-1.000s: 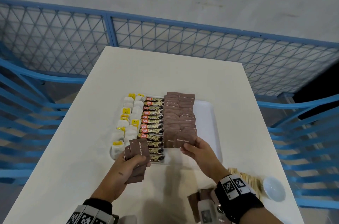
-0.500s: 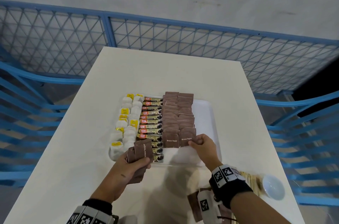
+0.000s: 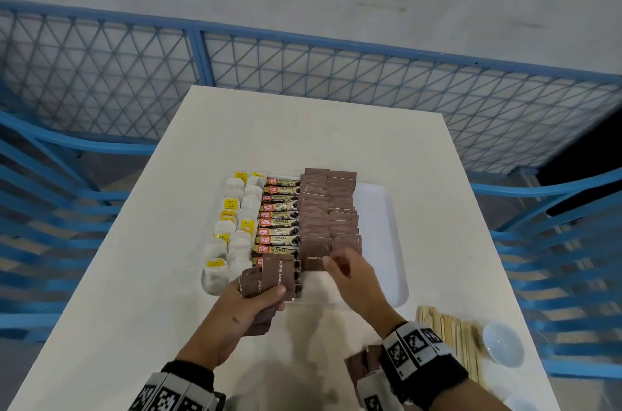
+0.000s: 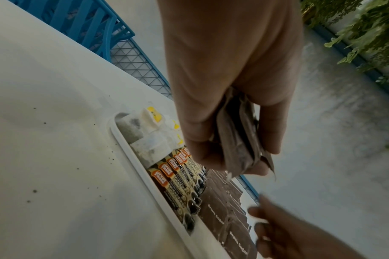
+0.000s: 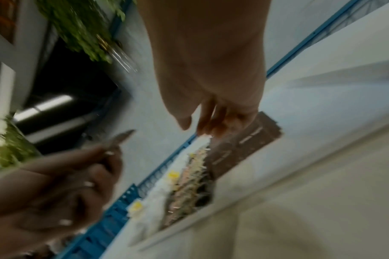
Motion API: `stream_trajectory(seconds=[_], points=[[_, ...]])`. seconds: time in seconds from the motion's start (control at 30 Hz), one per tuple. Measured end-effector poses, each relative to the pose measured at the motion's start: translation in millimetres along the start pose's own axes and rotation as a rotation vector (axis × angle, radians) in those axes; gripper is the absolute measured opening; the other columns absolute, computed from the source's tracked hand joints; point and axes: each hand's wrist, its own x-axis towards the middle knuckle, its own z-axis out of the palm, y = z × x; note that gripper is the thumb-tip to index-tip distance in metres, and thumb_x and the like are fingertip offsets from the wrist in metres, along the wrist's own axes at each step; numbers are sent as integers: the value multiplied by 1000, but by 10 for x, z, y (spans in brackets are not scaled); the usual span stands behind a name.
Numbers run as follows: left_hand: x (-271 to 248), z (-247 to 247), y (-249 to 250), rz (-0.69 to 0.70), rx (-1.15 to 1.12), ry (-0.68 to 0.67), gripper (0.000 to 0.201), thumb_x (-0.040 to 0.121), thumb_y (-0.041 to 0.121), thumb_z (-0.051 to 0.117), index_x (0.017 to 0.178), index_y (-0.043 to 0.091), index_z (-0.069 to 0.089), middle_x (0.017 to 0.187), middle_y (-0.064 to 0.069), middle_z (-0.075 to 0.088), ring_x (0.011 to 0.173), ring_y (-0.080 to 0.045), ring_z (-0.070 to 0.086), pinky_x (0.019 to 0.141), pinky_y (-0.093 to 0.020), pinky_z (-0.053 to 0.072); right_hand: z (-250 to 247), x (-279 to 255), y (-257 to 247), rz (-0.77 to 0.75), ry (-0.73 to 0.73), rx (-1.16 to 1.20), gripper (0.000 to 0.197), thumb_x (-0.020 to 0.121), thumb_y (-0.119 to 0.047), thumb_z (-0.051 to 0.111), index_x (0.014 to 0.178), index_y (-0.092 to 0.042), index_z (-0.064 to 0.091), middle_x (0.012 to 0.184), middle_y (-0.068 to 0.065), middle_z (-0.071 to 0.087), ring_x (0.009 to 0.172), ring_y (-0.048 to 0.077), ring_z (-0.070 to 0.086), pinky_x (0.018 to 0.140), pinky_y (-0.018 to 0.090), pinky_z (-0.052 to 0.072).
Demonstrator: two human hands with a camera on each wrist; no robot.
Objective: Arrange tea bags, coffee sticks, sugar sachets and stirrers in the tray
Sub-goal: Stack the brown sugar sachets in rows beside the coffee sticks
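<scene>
1. White tray [image 3: 390, 242] sits mid-table [image 3: 303, 134], long side running away from the person
2. Tray contents, L to R: tea bags [image 3: 235, 242] w/ yellow tags in two columns, coffee sticks [image 3: 279, 222] stacked in one column, brown sugar sachets [image 3: 328, 208] overlapped in two columns; right strip of tray is bare
3. Left hand [image 3: 249, 306] over tray's near left corner, fingers & thumb curled round a fanned bunch of sugar sachets [image 3: 272, 279]; one reads "Brown Sugar". Left wrist view confirms: sachet bunch [image 4: 237, 140] pinched between thumb & fingers, above the coffee sticks [image 4: 178, 178] and tea bags [image 4: 144, 140]
4. Right hand [image 3: 350, 272] at the near end of the sachet columns, fingers bent down toward the nearest sachets [image 3: 314, 255]; thumb & fingers apart, nothing clearly held. Right wrist view is blurred: fingertips [image 5: 205, 126] hang loosely just above the near sachets [image 5: 251, 140]; can't tell if touching
5. Wooden stirrers [image 3: 451, 336] lie on table near right corner, outside tray, next to a small white bowl [image 3: 503, 343]
6. More loose brown sachets [image 3: 361, 367] on table by right wrist, partly hidden by the wrist band
7. Blue mesh fence [image 3: 303, 74] beyond table's far edge; blue chairs [image 3: 50, 208] both sides
</scene>
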Motion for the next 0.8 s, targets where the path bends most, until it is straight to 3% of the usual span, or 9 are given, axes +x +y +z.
stream_trajectory(seconds=[0.1,0.2,0.37,0.43,0.5,0.57,0.7,0.8], points=[[-10,7,-4,8,4,-12,22,84,12,68,102,1,64,59,-5,57,54,-15,32,45,-17,28,49,-143,-226,0,-288,185,35,95,-38,45,90,-7,60,73,-7,57,64,5,51,64,19,44],[-24,2,10,12,29,-6,18,84,11,67,101,5,62,55,-3,56,48,-11,34,43,-17,29,97,-238,-365,-25,-427,318,19,93,-32,53,84,-16,58,71,-10,56,61,-1,52,56,10,40],[-46,-25,6,15,14,0,12,88,11,61,100,7,60,54,-3,53,37,-6,33,40,-16,27,134,-236,-403,-11,-444,425,11,89,-15,61,81,-15,53,69,-4,58,63,9,55,56,18,45],[-54,-45,14,23,6,25,11,89,9,60,100,6,59,51,-1,53,37,-5,33,40,-15,28,132,-249,-409,17,-471,522,10,88,-7,60,91,-11,52,76,1,60,63,13,59,59,22,49],[-51,-69,24,42,9,49,13,88,7,60,100,4,59,53,-3,54,37,-6,33,40,-15,27,125,-263,-415,39,-509,572,20,88,-2,60,103,-7,48,82,5,63,66,16,63,62,24,52],[-45,-94,33,63,17,67,12,87,4,61,99,4,59,56,-7,55,37,-7,32,40,-16,25,117,-268,-419,36,-523,547,22,89,-4,59,107,-8,47,85,5,65,70,19,64,63,25,54],[-31,-131,24,62,20,49,10,86,3,62,96,6,60,58,-9,54,38,-8,32,40,-15,25,119,-229,-356,-49,-407,405,4,89,-11,60,91,-13,58,85,2,62,74,11,58,61,18,50],[-30,-140,-2,-2,-60,78,12,88,3,59,98,7,62,63,-13,58,46,-12,41,40,-15,28,142,-218,-244,19,-361,438,7,86,-7,64,85,-13,61,79,1,61,71,11,57,64,19,49]])
